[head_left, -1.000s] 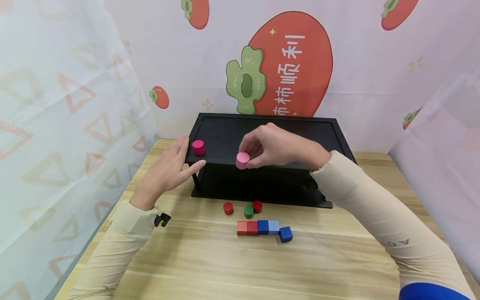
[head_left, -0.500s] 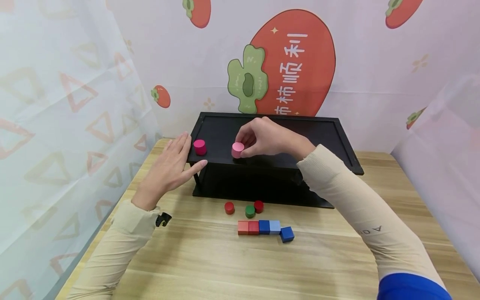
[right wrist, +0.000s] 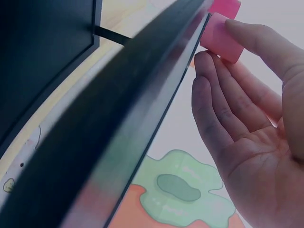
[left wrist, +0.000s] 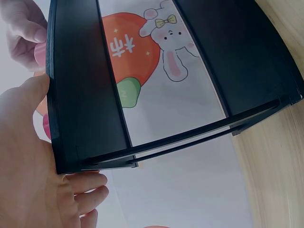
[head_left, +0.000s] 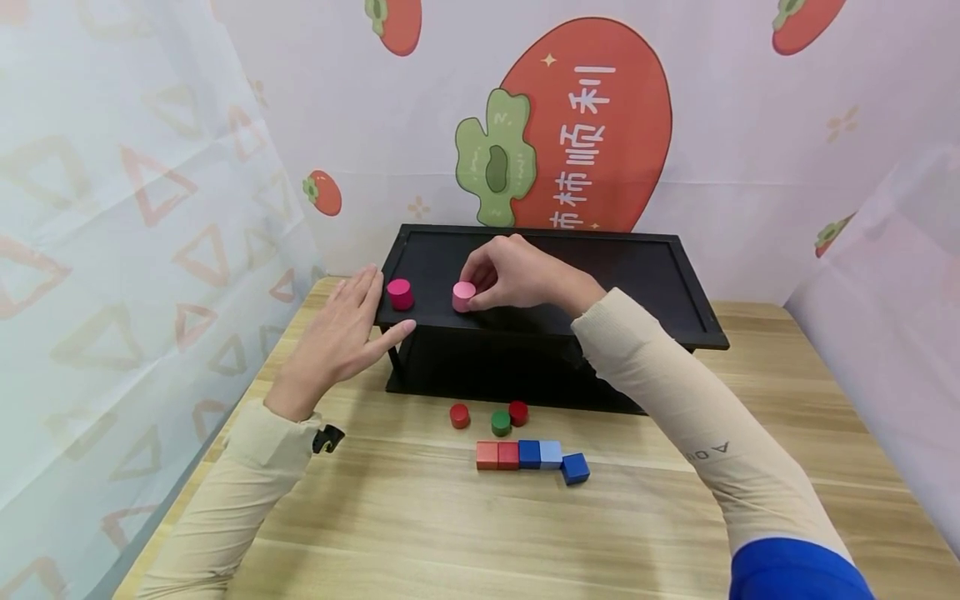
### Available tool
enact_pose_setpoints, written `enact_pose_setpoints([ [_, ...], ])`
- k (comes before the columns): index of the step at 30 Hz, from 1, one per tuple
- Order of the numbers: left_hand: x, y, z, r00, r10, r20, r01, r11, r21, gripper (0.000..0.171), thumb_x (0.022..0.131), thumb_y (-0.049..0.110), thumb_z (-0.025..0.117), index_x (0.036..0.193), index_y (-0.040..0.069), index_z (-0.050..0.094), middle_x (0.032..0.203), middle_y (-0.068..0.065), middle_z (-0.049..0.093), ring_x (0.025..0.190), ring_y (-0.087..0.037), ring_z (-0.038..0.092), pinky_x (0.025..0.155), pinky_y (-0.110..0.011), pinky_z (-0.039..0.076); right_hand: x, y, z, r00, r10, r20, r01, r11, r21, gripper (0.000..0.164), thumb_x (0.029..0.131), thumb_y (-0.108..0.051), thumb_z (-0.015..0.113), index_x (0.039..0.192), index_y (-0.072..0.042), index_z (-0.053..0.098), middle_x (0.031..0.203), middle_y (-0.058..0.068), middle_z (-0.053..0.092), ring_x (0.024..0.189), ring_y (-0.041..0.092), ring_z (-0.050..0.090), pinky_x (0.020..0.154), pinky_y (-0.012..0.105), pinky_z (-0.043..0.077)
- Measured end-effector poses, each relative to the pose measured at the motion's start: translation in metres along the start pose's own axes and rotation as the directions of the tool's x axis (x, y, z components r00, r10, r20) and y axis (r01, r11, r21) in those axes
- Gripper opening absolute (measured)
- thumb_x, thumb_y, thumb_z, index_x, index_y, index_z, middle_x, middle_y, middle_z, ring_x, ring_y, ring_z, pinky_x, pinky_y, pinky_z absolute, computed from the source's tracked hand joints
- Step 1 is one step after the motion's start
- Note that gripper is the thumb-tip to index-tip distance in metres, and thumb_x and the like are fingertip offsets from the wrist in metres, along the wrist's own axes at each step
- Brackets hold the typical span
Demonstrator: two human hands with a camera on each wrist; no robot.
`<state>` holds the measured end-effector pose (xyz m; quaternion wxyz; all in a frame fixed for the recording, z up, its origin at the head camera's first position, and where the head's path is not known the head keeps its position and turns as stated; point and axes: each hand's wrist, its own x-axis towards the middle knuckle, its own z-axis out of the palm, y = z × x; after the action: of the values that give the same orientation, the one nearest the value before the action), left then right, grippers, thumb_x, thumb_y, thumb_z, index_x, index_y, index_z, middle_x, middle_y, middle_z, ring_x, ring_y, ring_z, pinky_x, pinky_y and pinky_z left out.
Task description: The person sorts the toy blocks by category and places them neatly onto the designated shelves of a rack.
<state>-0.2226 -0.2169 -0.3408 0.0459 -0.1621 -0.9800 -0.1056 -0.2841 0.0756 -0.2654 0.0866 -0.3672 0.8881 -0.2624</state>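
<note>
at the black stand, right fingers pinch a light pink cylinder between them.

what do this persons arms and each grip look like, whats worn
The left sleeve and right sleeve are cream; the right carries dark lettering, with blue fabric higher up. A small black item, unclear what, sits at the left cuff. The left grip and right grip are bare.

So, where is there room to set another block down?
Bare: the far right of the black rectangular shelf, beyond the right hand; the pale wooden tabletop nearer than the red and blue cubes. Crowded: the shelf's front left, with the left hand, magenta cylinder and light-pink cylinder.
</note>
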Motion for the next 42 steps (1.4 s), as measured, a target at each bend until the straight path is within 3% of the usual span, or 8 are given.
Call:
enact_pose_setpoints([
  [16, 0.002, -0.001, 0.003, 1.0, -0.005, 0.001, 0.005, 1.0, -0.026, 0.103, 0.103, 0.072, 0.043, 0.168, -0.002, 0.012, 0.178, -0.019, 0.011, 0.166, -0.038, 0.012, 0.136, -0.057, 0.007, 0.008, -0.003, 0.009, 0.999, 0.02, 0.026, -0.019, 1.0, -0.02, 0.022, 0.09, -0.023, 0.086, 0.11, -0.014, 0.08, 0.102, 0.001, 0.08, 0.094, 0.013, 0.074, 0.094, 0.031, 0.062],
  [23, 0.002, -0.002, 0.004, 1.0, -0.002, -0.004, 0.002, 1.0, -0.031, 0.103, 0.103, 0.071, 0.044, 0.168, -0.001, 0.013, 0.178, -0.019, 0.012, 0.166, -0.037, 0.013, 0.136, -0.057, 0.008, 0.006, -0.006, 0.003, 0.999, 0.033, 0.038, -0.032, 0.999, -0.034, 0.031, 0.091, -0.02, 0.085, 0.119, -0.011, 0.077, 0.111, 0.003, 0.08, 0.102, 0.014, 0.075, 0.098, 0.033, 0.062],
  [31, 0.003, -0.003, 0.003, 1.0, -0.004, -0.005, 0.004, 0.999, -0.034, 0.104, 0.102, 0.073, 0.043, 0.168, -0.001, 0.012, 0.178, -0.019, 0.012, 0.166, -0.037, 0.013, 0.136, -0.057, 0.008, -0.01, -0.017, -0.011, 0.999, 0.016, 0.028, -0.013, 0.996, -0.09, 0.037, 0.091, -0.018, 0.085, 0.125, -0.009, 0.075, 0.119, 0.005, 0.078, 0.11, 0.017, 0.075, 0.102, 0.036, 0.061],
  [42, 0.003, -0.006, 0.004, 1.0, 0.012, -0.012, -0.012, 1.0, -0.029, 0.103, 0.103, 0.071, 0.045, 0.168, -0.002, 0.013, 0.178, -0.02, 0.012, 0.165, -0.039, 0.015, 0.136, -0.058, 0.009, -0.051, -0.031, -0.014, 0.993, -0.087, 0.074, 0.097, 0.985, -0.142, 0.038, 0.093, -0.018, 0.083, 0.129, -0.009, 0.075, 0.125, 0.007, 0.077, 0.114, 0.022, 0.074, 0.104, 0.042, 0.061],
])
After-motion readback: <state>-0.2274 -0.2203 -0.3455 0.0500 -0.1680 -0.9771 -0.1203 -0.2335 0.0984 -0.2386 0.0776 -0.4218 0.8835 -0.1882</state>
